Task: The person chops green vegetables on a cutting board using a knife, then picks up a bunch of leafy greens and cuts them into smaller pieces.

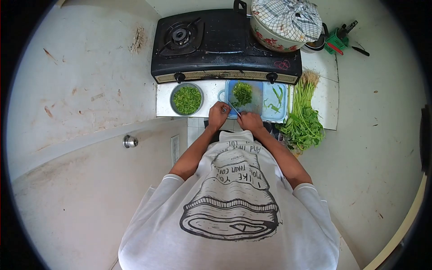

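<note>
My right hand [250,121] is closed around the handle of a knife [235,109], its blade slanting up and left over the front of a blue chopping board [257,105]. Close to the blade's tip is my left hand [218,114], its fingers curled together at the board's left front corner; whatever they may hold is too small to make out. A pile of chopped greens [243,93] lies on the board just beyond both hands. Some loose leaf pieces [275,100] rest on the board's lighter right side. To the left stands a round grey bowl [171,103] full of chopped greens.
A bunch of leafy stalks [302,110] with roots overhangs the counter at right. Behind the board is a black two-burner stove [225,36], bearing a cloth-covered flowered pot [274,41]. A green basket [337,40] with utensils stands back right. A door knob [130,141] sticks out at left.
</note>
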The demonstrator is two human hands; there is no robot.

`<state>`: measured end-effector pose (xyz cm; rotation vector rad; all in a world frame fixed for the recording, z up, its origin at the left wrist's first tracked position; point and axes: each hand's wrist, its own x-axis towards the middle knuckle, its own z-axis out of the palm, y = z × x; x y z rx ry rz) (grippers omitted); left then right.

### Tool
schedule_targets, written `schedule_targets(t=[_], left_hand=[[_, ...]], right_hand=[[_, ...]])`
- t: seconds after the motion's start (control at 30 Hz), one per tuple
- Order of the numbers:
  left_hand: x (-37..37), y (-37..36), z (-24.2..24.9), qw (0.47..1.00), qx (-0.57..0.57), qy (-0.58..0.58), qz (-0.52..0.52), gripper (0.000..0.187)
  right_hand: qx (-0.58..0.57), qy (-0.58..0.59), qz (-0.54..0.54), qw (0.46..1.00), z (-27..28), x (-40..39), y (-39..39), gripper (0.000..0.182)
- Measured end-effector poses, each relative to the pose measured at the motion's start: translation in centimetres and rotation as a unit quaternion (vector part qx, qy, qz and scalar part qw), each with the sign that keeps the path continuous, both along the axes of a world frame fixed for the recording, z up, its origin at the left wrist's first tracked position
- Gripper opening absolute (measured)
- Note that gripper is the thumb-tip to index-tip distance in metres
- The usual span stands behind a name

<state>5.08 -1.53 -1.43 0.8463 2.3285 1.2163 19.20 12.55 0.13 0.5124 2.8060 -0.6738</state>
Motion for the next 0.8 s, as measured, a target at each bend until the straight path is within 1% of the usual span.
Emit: schedule_targets(t=[0.23,0.33,0.47,0.6,0.8], left_hand=[[-0.1,-0.2,0.6,0.996,-0.009,0.072,-0.049,0.011],[0.1,-0.1,0.5,0.994,0.001,0.096,-0.049,0.011],[0.2,-0.2,0.3,0.992,-0.016,0.11,-0.059,0.012],[0.3,-0.5,0.4,0.988,-0.021,0.135,-0.066,0.011],[-0.5,-0.6,1.1,0.982,-0.008,0.149,-0.112,0.01]], right_hand=[[-0.018,-0.008,0.015,1.0,0.5,0.3,-0.1,0.041],[-0.015,-0.044,0.013,0.999,1.6,0.3,-0.3,0.038],[-0.012,-0.007,0.003,1.0,-0.7,0.3,-0.4,0.039],[-0.01,0.005,-0.004,1.0,-0.8,-0.3,-0.7,0.038],[-0.015,0.002,-0.023,1.0,-0.1,0.3,-0.6,0.038]])
